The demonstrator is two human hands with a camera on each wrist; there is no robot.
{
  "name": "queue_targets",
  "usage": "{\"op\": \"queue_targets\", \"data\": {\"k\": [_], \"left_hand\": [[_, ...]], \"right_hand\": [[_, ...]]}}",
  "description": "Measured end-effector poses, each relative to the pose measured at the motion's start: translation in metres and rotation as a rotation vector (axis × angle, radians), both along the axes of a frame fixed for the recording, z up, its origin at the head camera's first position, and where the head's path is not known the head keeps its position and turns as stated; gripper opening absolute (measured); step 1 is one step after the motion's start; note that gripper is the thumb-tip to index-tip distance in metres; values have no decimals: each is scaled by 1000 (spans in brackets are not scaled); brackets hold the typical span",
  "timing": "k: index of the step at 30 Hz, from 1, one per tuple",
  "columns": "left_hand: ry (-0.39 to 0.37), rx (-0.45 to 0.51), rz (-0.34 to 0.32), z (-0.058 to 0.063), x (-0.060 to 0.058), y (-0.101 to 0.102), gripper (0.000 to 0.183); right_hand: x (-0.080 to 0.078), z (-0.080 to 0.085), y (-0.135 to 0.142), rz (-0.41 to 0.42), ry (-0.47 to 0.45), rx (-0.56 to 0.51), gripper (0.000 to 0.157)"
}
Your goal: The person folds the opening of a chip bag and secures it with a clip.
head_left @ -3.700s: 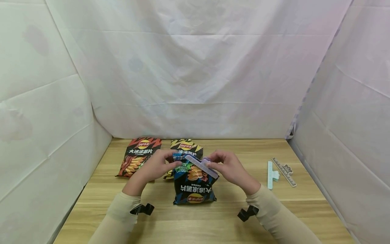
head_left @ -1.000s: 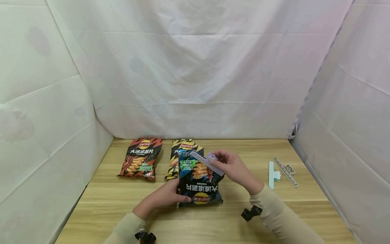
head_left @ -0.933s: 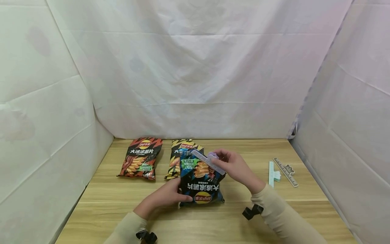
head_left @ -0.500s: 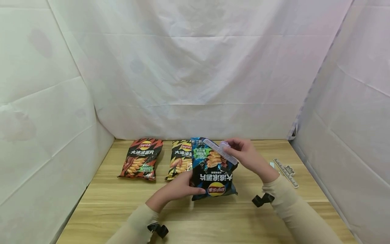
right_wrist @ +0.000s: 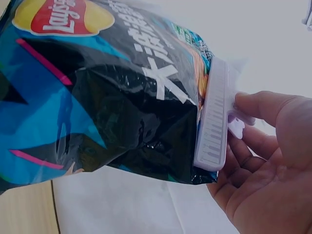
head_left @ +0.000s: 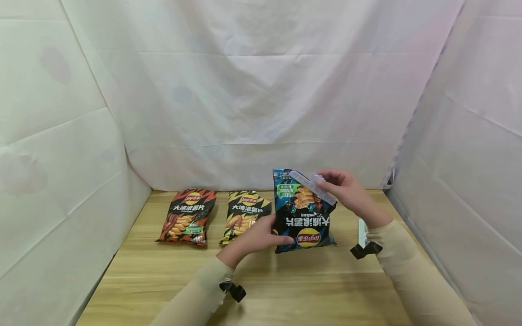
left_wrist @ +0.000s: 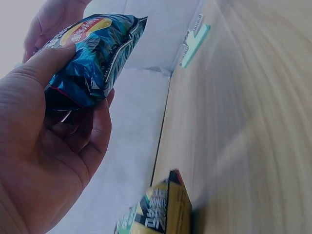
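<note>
A blue and black chip bag point(head_left: 303, 213) is held up above the table, its print upside down. A lilac bag clip point(head_left: 311, 186) sits slantwise across its upper right corner. My left hand point(head_left: 261, 235) grips the bag's lower left side, thumb on the front and fingers behind, as the left wrist view also shows on the crinkled blue bag end point(left_wrist: 92, 68). With thumb and fingers, my right hand point(head_left: 346, 190) pinches the handle of the clip. In the right wrist view the ruler-marked clip bar point(right_wrist: 213, 117) lies along the bag's edge.
A red chip bag point(head_left: 185, 219) lies at the back left of the wooden table point(head_left: 285, 294). Beside it is a yellow chip bag point(head_left: 244, 213), partly behind my left hand. A mint clip point(head_left: 361, 233) lies at the right, partly covered by my right wrist strap.
My left hand has gone from the bag's upper left corner to its lower left side. Both hands have then carried the clipped bag up and to the right. My right forearm now covers the grey clip.
</note>
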State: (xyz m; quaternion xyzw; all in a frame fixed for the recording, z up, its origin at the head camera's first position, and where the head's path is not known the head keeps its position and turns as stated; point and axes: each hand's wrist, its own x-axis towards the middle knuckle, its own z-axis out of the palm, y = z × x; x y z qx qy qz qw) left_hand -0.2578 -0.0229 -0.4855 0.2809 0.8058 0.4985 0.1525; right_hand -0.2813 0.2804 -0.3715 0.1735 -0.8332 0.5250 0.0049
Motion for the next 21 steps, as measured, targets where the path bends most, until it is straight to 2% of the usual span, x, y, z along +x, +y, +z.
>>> {"op": "queue_targets", "data": {"k": [5,10,13,21], "left_hand": [[22,-4,19,6,-7,14,76],[-34,46,53,14,-10,31,75],[-60,57,92,15,-10,40,77],[-65,93,159,14,-17,68,71]], "right_hand": [[-10,8,13,-26,5,1,40],[-15,11,28,-63,-1,9,46],[-21,10,37,-88,-8,10,49],[-39,0,62,-170,-42,68,58]]}}
